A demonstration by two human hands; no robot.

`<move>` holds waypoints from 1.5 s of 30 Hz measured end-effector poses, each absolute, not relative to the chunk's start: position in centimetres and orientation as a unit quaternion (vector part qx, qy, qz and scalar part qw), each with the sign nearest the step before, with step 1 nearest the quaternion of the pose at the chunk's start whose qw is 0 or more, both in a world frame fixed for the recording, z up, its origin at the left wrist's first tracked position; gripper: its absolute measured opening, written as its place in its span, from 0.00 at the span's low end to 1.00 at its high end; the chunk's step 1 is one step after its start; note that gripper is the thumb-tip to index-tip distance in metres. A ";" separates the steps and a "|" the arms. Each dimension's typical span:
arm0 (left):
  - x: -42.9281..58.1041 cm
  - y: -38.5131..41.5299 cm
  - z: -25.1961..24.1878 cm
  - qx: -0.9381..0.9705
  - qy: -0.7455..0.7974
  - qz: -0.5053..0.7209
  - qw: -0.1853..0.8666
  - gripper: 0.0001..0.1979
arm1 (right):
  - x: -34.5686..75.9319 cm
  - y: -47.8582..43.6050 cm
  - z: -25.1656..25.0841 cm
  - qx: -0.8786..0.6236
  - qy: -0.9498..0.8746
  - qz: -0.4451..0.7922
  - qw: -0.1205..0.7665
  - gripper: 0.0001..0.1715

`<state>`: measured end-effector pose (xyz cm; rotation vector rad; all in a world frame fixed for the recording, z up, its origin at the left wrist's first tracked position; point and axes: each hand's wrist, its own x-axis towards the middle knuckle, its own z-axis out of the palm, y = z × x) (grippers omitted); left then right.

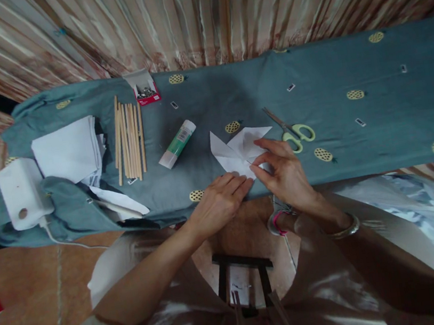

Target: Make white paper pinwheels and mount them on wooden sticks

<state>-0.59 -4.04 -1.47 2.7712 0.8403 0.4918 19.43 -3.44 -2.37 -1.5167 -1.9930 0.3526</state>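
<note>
No text can be read; the label (185,133) on the glue stick (177,144) is blurred.

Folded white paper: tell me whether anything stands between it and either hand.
Nothing visible does: the left hand rests on the near edge of the folded white paper, and the right hand pinches a thin object over its middle. The scissors lie off to the right, the glue stick to the left.

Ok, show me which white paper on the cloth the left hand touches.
The folded paper with pointed flaps: the left hand lies over its near edge. The paper stack and loose white piece lie farther left, untouched.
</note>
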 end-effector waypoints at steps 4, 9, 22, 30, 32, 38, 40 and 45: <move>-0.6 -4.0 -1.5 0.938 0.284 0.167 0.106 0.14 | 19.5 -3.4 -2.7 -0.573 -0.745 0.135 0.313 0.10; -0.7 -4.0 -1.5 0.937 0.287 0.167 0.110 0.14 | 19.6 -3.5 -3.0 -0.568 -0.748 0.127 0.318 0.10; -0.5 -3.9 -1.9 0.933 0.293 0.178 0.108 0.13 | 19.5 -3.6 -3.1 -0.566 -0.754 0.114 0.315 0.08; -0.5 -3.9 -1.7 0.934 0.291 0.177 0.109 0.13 | 19.3 -3.8 -2.9 -0.537 -0.779 0.079 0.315 0.09; -0.5 -3.9 -1.7 0.934 0.292 0.173 0.112 0.14 | 19.3 -3.8 -3.0 -0.530 -0.787 0.063 0.309 0.11; -0.5 -3.9 -2.0 0.933 0.291 0.177 0.116 0.13 | 19.0 -4.1 -3.1 -0.536 -0.800 0.052 0.264 0.16; -0.5 -3.9 -2.0 0.933 0.290 0.178 0.120 0.13 | 18.9 -4.2 -3.2 -0.536 -0.806 0.043 0.248 0.17; -0.5 -3.9 -1.9 0.931 0.291 0.183 0.122 0.13 | 18.6 -4.6 -3.7 -0.533 -0.820 0.032 0.204 0.21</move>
